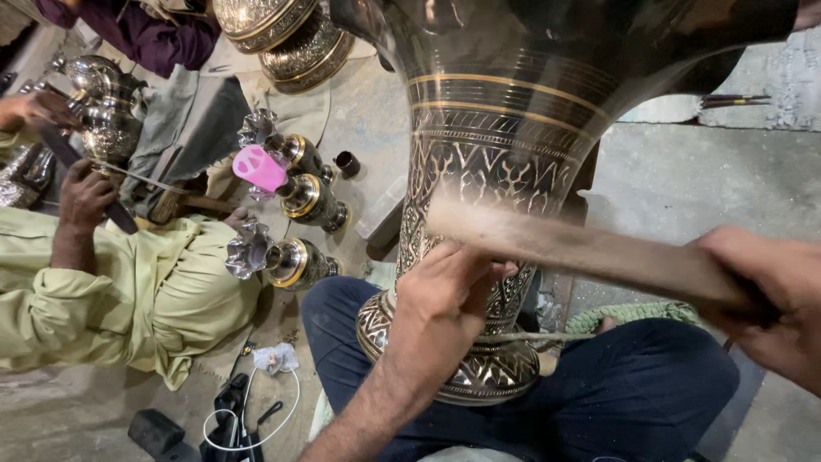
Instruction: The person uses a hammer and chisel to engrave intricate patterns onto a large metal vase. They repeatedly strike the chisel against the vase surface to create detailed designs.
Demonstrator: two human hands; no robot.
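A large engraved brass vase lies across my lap, its flared foot toward me. My left hand rests on the vase's narrow stem, fingers closed on a thin metal chisel pressed to the metal. My right hand grips a wooden mallet handle, blurred with motion, stretching left over my left hand. My dark blue trousers show under the vase.
A person in pale green clothes sits at left, working a small metal vessel with a tool. Three small brass vases and a pink cup lie on the floor between us. More brassware stands behind. Cables lie near.
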